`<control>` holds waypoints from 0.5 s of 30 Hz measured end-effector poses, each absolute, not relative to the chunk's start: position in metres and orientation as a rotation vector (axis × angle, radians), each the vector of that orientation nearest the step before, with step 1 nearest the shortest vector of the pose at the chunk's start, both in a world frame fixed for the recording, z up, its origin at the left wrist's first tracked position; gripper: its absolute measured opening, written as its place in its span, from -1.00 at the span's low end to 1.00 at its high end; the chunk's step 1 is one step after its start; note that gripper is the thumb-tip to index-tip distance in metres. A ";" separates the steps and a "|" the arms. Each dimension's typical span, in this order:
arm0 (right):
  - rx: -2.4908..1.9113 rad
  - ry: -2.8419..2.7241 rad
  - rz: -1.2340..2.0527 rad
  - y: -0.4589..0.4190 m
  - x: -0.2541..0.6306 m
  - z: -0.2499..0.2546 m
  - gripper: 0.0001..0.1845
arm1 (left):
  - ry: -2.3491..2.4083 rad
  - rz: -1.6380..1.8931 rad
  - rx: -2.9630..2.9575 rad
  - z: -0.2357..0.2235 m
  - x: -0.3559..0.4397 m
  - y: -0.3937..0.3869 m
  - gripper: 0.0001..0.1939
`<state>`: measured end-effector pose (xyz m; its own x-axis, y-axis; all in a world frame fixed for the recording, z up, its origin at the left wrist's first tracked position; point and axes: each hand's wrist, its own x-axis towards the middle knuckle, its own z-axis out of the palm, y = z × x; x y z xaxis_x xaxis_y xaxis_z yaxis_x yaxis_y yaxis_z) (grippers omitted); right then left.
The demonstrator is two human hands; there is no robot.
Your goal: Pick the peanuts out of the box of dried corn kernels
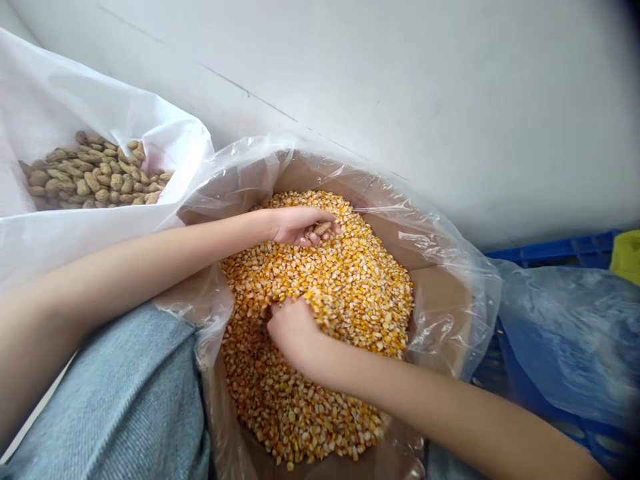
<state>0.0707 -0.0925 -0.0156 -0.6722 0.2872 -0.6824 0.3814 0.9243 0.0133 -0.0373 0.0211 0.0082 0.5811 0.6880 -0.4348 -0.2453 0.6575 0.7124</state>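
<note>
Golden dried corn kernels (355, 300), some paler, apparently mostly whole.

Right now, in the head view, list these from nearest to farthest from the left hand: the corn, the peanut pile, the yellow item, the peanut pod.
Left hand:
1. Peanut pod: held in that hand.
2. Corn: directly beneath the hand, in the box.
3. Peanut pile: far left, in the white bag.
4. Yellow item: far right, at the picture's edge.

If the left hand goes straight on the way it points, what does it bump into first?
Probably the heap of yellow corn just ahead of the left hand, though depth is hard to judge. Past that is the clear plastic bag.
</note>
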 end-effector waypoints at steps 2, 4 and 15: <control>0.579 2.253 -0.185 -0.069 0.078 0.008 -0.74 | 0.767 0.581 0.649 0.007 -0.037 0.021 -0.87; 0.654 2.191 -0.234 -0.041 0.090 0.026 -0.71 | 0.756 0.572 0.655 0.006 -0.037 0.022 -0.87; 0.696 1.973 -1.471 0.064 0.177 0.052 -0.61 | 0.785 0.575 0.627 0.004 -0.035 0.026 -0.88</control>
<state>0.1773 0.0643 0.0522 -0.6987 0.0680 -0.7122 0.7019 0.2576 -0.6640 -0.0351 0.0264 0.0044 0.5771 0.6745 -0.4604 -0.2351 0.6771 0.6973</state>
